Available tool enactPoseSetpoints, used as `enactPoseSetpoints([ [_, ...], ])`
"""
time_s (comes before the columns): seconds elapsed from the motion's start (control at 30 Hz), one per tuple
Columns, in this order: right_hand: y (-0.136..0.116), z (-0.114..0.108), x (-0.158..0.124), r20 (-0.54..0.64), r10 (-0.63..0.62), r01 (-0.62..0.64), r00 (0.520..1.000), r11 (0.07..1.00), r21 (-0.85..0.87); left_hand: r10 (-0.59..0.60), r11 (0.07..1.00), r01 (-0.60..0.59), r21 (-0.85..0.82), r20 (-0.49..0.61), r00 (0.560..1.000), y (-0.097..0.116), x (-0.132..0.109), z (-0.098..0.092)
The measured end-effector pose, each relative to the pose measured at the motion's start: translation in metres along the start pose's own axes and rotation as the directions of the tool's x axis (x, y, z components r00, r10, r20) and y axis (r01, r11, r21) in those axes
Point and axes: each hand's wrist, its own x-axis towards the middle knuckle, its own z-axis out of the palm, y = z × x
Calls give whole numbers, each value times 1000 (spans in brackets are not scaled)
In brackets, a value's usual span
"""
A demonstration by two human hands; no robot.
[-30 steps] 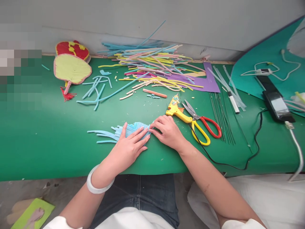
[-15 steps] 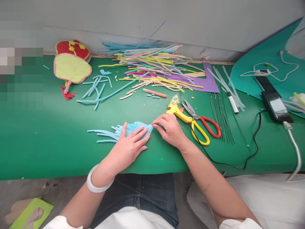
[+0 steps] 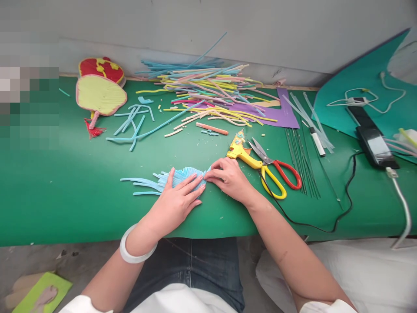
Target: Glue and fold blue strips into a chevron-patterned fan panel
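A fan-shaped piece of light blue pipe cleaners [image 3: 185,174] lies on the green table, several loose ends sticking out to its left. My left hand [image 3: 177,195] rests flat across it with fingers spread, covering its lower part. At the piece's right edge, my right hand [image 3: 230,178] pinches a blue pipe cleaner between thumb and fingers; the fingertips hide the exact grip. Just beyond that hand lie a yellow glue gun [image 3: 243,154] and scissors [image 3: 272,163] with one red and one yellow handle.
Many coloured pipe cleaners [image 3: 208,84] are heaped at the back over purple sheet [image 3: 288,115]. Cut blue pieces [image 3: 130,119] and a yellow-green fan shape [image 3: 100,95] lie left. Thin wires [image 3: 302,165], a marker [image 3: 317,141], a black device [image 3: 378,145] and a cable [image 3: 350,187] are right.
My right hand's fingertips have shifted slightly left and down along the blue piece's right edge. My left hand stays on the piece. The view has shifted slightly.
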Motion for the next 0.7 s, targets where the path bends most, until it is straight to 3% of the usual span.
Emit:
enactPoseSetpoints([
  [0.5, 1, 0, 0, 24, 10, -10, 1000, 1000, -9, -31, 999, 31, -20, 1, 1000, 3, -2, -5],
  [0.7, 1, 0, 0, 36, 26, -26, 999, 1000, -7, -47, 997, 52, 58, -90, 995, 17, -17, -14],
])
